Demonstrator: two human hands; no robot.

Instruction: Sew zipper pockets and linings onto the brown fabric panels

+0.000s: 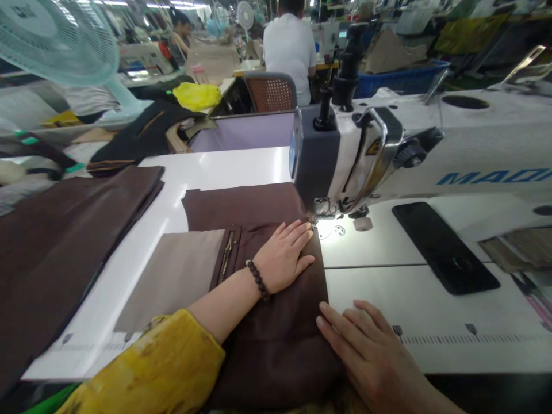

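A dark brown fabric piece (276, 339) lies on the white table, its right edge running up to the presser foot (314, 221) of the sewing machine (366, 149). Flat on the cloth rests my left hand (284, 259), fingers stretched toward the needle area and thumb out to the right. Left of that hand, a brass zipper (226, 256) is set into the cloth, and a beige pocket lining (172, 273) extends from it. My right hand (366, 345) has its fingers extended, with the fingertips at the cloth's right edge. Neither hand grips anything visible.
A black phone (444, 247) lies right of the needle area. Stacked brown fabric (81, 236) covers the table's left side. Fabric scraps (521, 250) and scissors (530, 293) sit at the far right. Behind are a fan (60, 40), a chair (271, 92) and a seated person (288, 52).
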